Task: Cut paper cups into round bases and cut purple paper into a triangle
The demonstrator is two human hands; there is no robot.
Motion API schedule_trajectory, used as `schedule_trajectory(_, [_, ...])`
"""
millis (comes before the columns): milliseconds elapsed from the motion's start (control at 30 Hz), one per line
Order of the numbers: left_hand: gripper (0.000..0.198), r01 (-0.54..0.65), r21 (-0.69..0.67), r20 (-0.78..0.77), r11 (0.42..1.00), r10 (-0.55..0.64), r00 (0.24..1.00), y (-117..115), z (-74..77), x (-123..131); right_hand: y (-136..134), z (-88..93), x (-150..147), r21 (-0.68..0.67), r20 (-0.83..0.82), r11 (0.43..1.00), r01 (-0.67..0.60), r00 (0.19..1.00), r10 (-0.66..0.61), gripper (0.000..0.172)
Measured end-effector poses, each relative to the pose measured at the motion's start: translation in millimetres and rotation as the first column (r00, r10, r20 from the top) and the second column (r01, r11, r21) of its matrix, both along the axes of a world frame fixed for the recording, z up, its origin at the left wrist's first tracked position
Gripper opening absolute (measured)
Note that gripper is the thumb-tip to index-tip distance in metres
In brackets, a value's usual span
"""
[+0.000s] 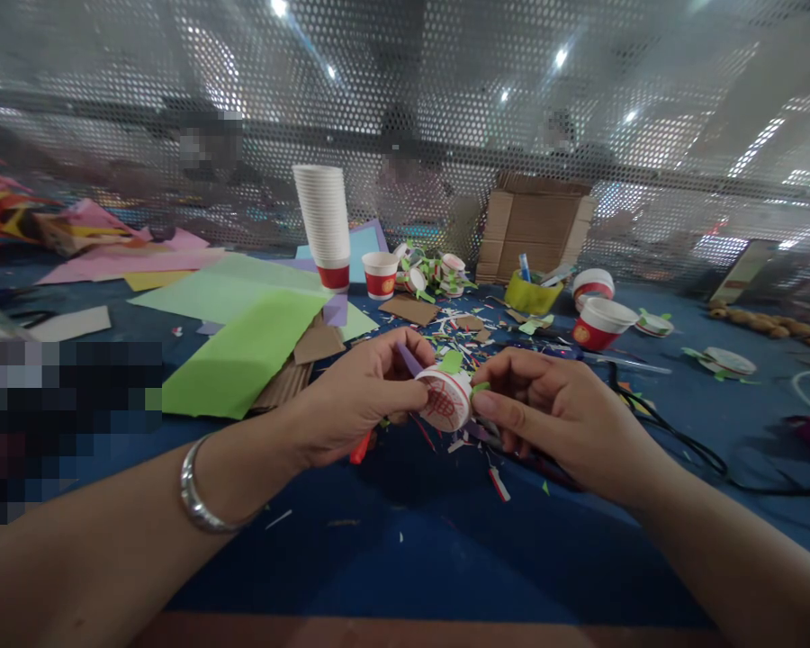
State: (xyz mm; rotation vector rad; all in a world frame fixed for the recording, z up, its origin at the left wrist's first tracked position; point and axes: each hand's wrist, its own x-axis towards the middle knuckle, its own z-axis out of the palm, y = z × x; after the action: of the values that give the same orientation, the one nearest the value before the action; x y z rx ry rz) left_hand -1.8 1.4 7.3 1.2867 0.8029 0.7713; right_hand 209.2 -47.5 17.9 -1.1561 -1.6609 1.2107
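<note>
My left hand [371, 391] pinches a paper cup base [447, 402], a short round piece with a red line pattern on its white face and a green paper piece [452, 362] on its upper rim. Thumb and forefinger of my right hand [546, 409] are closed on a small green paper piece [481, 389] at the base's right edge. Whether that piece is fixed to the rim, I cannot tell. A purple pointed strip [409, 360] shows by my left fingers. Below my left hand is a bright red-orange object [360, 448], mostly hidden.
Paper scraps [455, 324] litter the blue table [405, 567]. Green paper [243, 355] and a tall cup stack [325, 220] are at left. Finished-looking cup pieces with green tabs [722, 362], a yellow container [532, 292], cups [604, 322] and a black cable [675, 436] lie right.
</note>
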Motion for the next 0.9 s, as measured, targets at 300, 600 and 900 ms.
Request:
schedule_trajectory(300, [0.028, 0.005, 0.073, -0.035, 0.997, -0.002, 0.999, 0.2, -2.5, 0.7, 0.2, 0.8, -0.9, -0.017, -0.004, 1.0, -0.017, 1.0, 0.017, 0.013])
schedule_trajectory(600, [0.028, 0.043, 0.2, -0.077, 0.979, -0.028, 0.997, 2.3, -1.9, -1.2, -1.4, 4.3, 2.4, 0.042, 0.098, 0.999, -0.023, 0.995, 0.019, 0.016])
schedule_trajectory(900, [0.03, 0.132, 0.314, -0.156, 0.94, -0.086, 0.984, 0.2, -5.9, -1.8, 1.2, 2.5, 0.4, 0.037, 0.122, 0.999, -0.03, 0.992, 0.025, 0.021])
